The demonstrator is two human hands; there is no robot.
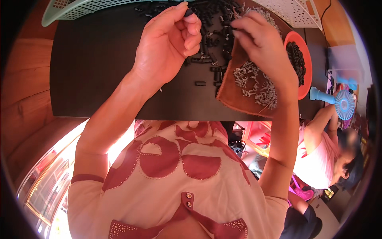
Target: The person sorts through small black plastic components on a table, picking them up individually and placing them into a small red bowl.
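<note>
My left hand [167, 44] is raised over the dark table, palm up, its thumb and fingers closed on a small black plastic piece [190, 11]. To its right, my right hand [260, 40] hovers above a brown cloth, fingertips pinched; whatever they hold is too small to make out. Many small metal springs [254, 81] lie on the brown cloth [230, 97], under and beside my right wrist. Between and beyond the hands is a loose spread of small black plastic pieces [207, 59], with some springs among them.
An orange-red bowl [307, 69] of black pieces stands right of the cloth. A teal basket [67, 12] and a white basket [302, 12] stand at the far side. A blue fan [343, 104] is beyond the bowl. Another person in pink [318, 159] sits at right.
</note>
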